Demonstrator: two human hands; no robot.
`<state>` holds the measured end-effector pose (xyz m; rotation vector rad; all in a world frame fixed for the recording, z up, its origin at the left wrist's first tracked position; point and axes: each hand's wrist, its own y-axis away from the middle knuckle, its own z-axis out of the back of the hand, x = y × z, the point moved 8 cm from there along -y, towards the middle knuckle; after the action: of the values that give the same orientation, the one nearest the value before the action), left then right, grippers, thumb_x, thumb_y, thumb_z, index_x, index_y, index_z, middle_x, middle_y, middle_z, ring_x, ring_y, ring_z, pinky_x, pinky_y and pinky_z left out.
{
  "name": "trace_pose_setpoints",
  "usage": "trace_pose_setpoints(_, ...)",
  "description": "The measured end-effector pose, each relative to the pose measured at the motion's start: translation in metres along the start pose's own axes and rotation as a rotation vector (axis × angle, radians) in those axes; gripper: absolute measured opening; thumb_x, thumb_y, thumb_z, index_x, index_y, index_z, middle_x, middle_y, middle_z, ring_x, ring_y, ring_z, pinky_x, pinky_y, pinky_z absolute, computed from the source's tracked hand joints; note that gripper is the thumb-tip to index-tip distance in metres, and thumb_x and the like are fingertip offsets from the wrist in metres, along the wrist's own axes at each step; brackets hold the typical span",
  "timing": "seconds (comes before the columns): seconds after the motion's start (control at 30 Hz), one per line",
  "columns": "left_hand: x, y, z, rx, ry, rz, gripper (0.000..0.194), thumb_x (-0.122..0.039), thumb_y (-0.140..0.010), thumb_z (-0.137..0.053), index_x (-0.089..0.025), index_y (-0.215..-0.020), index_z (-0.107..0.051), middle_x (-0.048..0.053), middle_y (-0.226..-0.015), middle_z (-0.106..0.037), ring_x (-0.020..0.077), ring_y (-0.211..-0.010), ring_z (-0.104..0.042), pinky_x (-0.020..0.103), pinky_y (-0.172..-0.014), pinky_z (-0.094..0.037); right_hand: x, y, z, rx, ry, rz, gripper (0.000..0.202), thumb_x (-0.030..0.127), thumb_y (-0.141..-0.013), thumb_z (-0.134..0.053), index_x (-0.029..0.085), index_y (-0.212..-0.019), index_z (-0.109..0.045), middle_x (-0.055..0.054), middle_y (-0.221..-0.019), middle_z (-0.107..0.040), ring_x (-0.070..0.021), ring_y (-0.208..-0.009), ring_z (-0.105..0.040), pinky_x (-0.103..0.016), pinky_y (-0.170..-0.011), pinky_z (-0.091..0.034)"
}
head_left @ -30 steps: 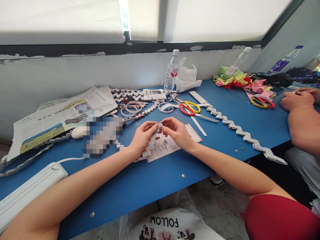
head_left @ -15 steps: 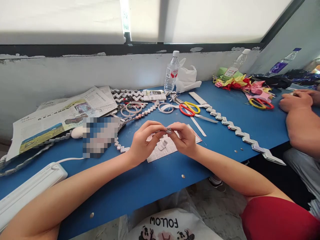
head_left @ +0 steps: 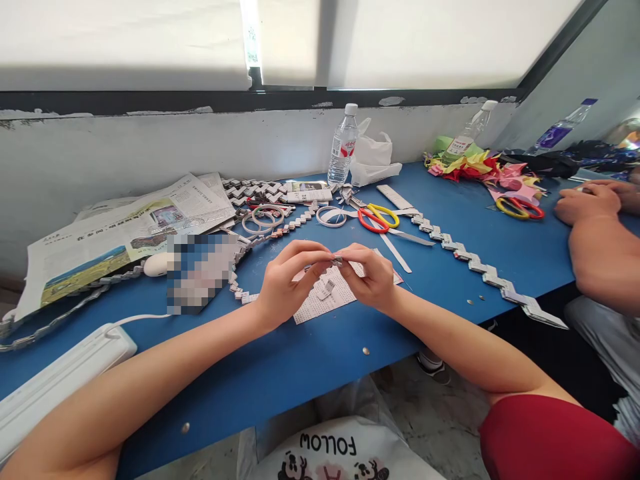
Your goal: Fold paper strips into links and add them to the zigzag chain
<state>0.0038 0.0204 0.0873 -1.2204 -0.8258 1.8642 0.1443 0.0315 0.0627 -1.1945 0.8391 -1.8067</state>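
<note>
The left hand [head_left: 289,283] and the right hand [head_left: 371,279] meet fingertip to fingertip above a printed sheet [head_left: 317,309], both pinched on a small folded paper piece [head_left: 337,261]. The fingers hide much of this piece, so its exact shape cannot be told. Another folded scrap [head_left: 326,289] appears to lie on the sheet, below the hands.

Left of the sheet, a folded-paper chain [head_left: 236,288] curves across the blue worktop [head_left: 260,383] and passes out of sight behind the left hand; whether it joins the held piece cannot be told. Right of the sheet, a longer zigzag chain [head_left: 477,265] runs toward the worktop's near edge.

Just beyond the sheet lie open scissors [head_left: 367,221] with red and yellow handles; farther beyond it stands a clear bottle [head_left: 343,150] beside a white plastic bag [head_left: 375,160]. Newspapers [head_left: 125,247] spread well to its left, and another person's hand [head_left: 587,201] rests well to its right.
</note>
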Motion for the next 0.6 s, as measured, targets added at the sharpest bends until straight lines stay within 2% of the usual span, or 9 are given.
trace_pose_setpoints(0.17, 0.002, 0.002, 0.001, 0.006, 0.005, -0.011, 0.02, -0.012, -0.086, -0.063, -0.025, -0.1, -0.071, 0.003, -0.096, -0.069, 0.0118, -0.084, -0.066, 0.025, -0.075, -0.056, -0.001, -0.003, -0.001, 0.002, -0.014, -0.053, 0.013, 0.016, -0.09, -0.052, 0.025, -0.098, -0.058, -0.005, -0.083, -0.071, -0.0181, -0.07, -0.065, -0.034, -0.061, -0.05)
trace_pose_setpoints(0.4, 0.004, 0.001, 0.001, 0.024, 0.022, -0.008, 0.02, -0.012, -0.087, -0.062, -0.024, -0.099, -0.072, 0.004, -0.096, -0.069, 0.012, -0.082, -0.067, 0.024, -0.072, -0.057, 0.006, -0.004, 0.0, -0.012, 0.048, 0.022, 0.019, 0.01, -0.089, -0.052, 0.023, -0.101, -0.058, -0.005, -0.082, -0.07, -0.0166, -0.07, -0.065, -0.031, -0.06, -0.052)
trace_pose_setpoints(0.5, 0.007, -0.001, -0.001, 0.036, 0.009, 0.052, 0.015, -0.014, -0.086, -0.063, -0.022, -0.097, -0.071, 0.004, -0.095, -0.069, 0.012, -0.083, -0.066, 0.025, -0.075, -0.056, 0.005, -0.005, 0.002, -0.029, 0.092, 0.05, 0.017, 0.01, -0.089, -0.052, 0.022, -0.1, -0.058, -0.004, -0.08, -0.069, -0.0153, -0.069, -0.065, -0.028, -0.059, -0.052)
trace_pose_setpoints(0.6, 0.017, -0.002, -0.006, 0.089, 0.045, 0.217, 0.009, -0.022, -0.085, -0.066, -0.02, -0.094, -0.069, 0.004, -0.095, -0.068, 0.0135, -0.086, -0.065, 0.025, -0.076, -0.057, 0.005, -0.006, 0.0, -0.002, 0.151, 0.079, 0.016, 0.009, -0.088, -0.053, 0.021, -0.098, -0.057, -0.002, -0.075, -0.066, -0.0132, -0.065, -0.062, -0.025, -0.058, -0.051)
